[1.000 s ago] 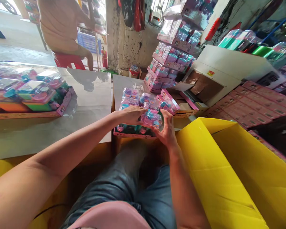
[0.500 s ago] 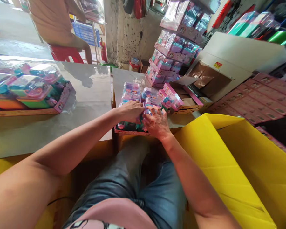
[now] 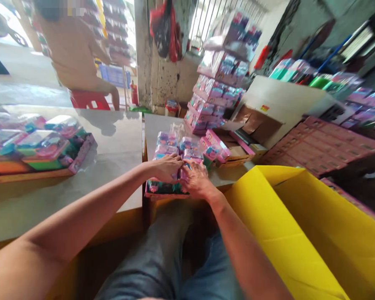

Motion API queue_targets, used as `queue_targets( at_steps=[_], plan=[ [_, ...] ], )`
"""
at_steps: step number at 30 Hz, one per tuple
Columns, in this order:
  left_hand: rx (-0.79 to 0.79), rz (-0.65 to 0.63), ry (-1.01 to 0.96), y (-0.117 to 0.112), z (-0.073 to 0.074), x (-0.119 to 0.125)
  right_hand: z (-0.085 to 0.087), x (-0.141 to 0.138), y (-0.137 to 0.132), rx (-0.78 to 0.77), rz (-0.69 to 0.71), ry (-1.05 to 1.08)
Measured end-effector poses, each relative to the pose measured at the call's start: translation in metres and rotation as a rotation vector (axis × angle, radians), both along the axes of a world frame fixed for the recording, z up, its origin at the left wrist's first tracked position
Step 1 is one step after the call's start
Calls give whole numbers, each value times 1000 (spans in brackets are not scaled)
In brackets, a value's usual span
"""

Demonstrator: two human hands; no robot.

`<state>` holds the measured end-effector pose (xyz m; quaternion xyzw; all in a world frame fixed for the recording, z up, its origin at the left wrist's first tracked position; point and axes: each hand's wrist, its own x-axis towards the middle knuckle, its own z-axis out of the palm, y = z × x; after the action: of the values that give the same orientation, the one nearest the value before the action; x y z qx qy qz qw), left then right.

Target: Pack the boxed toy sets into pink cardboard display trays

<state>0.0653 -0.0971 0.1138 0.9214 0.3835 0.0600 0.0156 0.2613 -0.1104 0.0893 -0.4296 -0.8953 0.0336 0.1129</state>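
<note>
A pink cardboard display tray [image 3: 165, 196] stands on the table edge before my lap. It holds several small purple, pink and teal packs with clear plastic tops, such as the pack [image 3: 167, 138] at the back; what they contain is too small to tell. My left hand [image 3: 168, 167] lies over the packs in the near left of the tray, fingers stretched out. Beside it my right hand [image 3: 195, 178] rests on the right-hand packs, its fingers spread. The two hands nearly touch at the fingertips, and they hide the packs beneath.
A larger filled tray [image 3: 81, 154] stands on the left table [image 3: 118, 166]. Behind are stacked wrapped trays [image 3: 206, 96] and an open carton [image 3: 237, 154]. A yellow box [image 3: 262, 208] is close by my right arm. A person [image 3: 78, 54] sits at the far left.
My view has tilted up, so the scene sits lower. My left fingers have straightened and come to lie flatter on the packs. My right hand remains over the tray.
</note>
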Motion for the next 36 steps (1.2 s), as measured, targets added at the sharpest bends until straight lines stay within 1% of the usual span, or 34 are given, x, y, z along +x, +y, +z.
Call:
queue_targets(
  at_steps=[1,2,3,4,5,6,7,9,12,13,15,17,18,20,22,25,27,29,31,34,36],
  plan=[
    [10,1,-86,3,2,-5,7,1,7,-40,0,64],
    [36,43,-173,7,3,-11,14,1,15,-57,-28,125],
    [62,134,-239,13,4,-16,20,-1,23,-54,-89,176],
    [73,257,-271,19,3,-20,24,-5,31,-44,-171,207],
    [60,386,-264,26,1,-23,26,-10,39,-50,-254,209],
    [18,483,-225,33,-1,-24,25,-16,46,-79,-312,187],
    [-43,535,-173,39,-5,-24,22,-23,52,-126,-337,156],
    [-152,531,-74,47,-12,-22,13,-33,59,-210,-321,100],
    [-200,477,-5,51,-18,-20,4,-37,63,-252,-279,71],
    [-212,464,8,51,-17,-21,4,-36,64,-271,-274,61],
    [-226,427,13,53,-14,-27,11,-31,70,-292,-257,45],
    [-156,431,-36,59,-8,-34,22,-27,81,-262,-238,48],
    [-95,463,-78,65,-5,-37,28,-26,90,-224,-238,58],
    [17,554,-159,83,-1,-42,36,-28,111,-146,-258,77],
    [47,623,-193,106,3,-40,40,-36,135,-113,-274,73],
    [-13,643,-131,140,3,-29,35,-50,168,-164,-268,4],
    [-69,641,-53,157,0,-21,28,-57,183,-230,-270,-56],
    [-104,635,8,167,-4,-16,21,-59,191,-280,-271,-89],
    [-113,609,52,171,-7,-15,17,-57,194,-276,-265,-98],
    [-118,560,107,173,-6,-19,19,-48,193,-231,-257,-124],
    [-137,537,144,172,-3,-19,22,-40,193,-244,-256,-143]
  ],
)
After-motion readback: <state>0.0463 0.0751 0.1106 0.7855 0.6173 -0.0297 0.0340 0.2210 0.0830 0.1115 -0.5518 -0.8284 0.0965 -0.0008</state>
